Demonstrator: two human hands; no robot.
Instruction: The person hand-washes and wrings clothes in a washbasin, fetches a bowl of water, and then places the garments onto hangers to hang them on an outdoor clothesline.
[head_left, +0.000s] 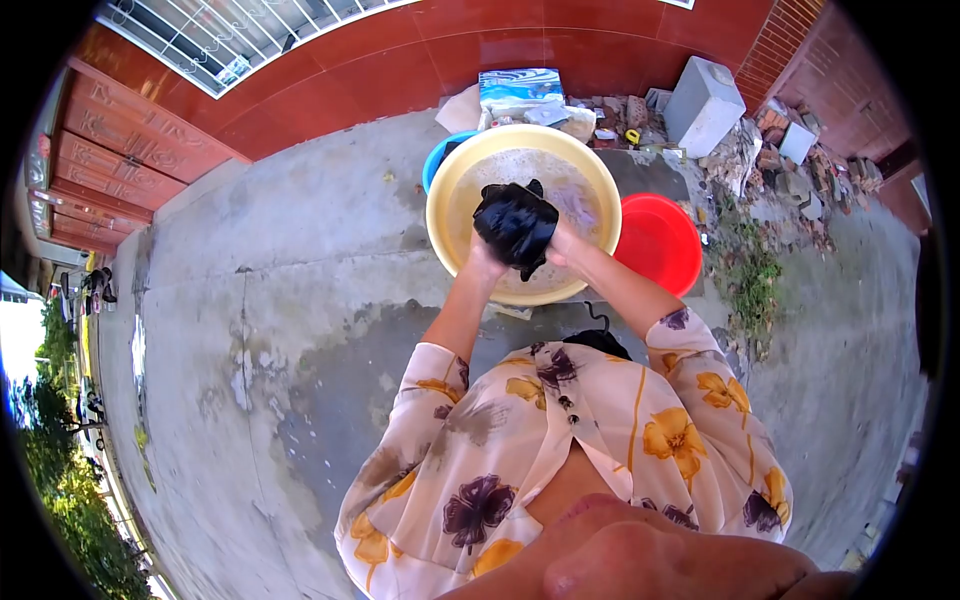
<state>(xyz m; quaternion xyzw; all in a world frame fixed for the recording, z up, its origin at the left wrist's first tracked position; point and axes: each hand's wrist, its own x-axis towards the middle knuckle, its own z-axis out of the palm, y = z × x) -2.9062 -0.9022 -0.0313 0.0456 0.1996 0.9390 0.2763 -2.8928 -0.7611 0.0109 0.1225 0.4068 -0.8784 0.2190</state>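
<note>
A bundled black wet cloth (516, 228) is held up over a large cream-yellow basin (442, 262). My left hand (487, 257) grips its lower left side, and my right hand (564, 245) grips its right side. Most of my fingers are hidden behind the bundle. Murky, sudsy water (500, 170) fills the basin below, and a pale lilac cloth (572, 200) shows in it to the right of my hands.
A red basin (660, 245) stands against the yellow one on the right, and a blue basin (434, 163) is partly hidden behind it on the left. Behind are a blue-white box (520, 88), rubble (780, 180) and a pale block (703, 105). Wet concrete (340, 350) surrounds them.
</note>
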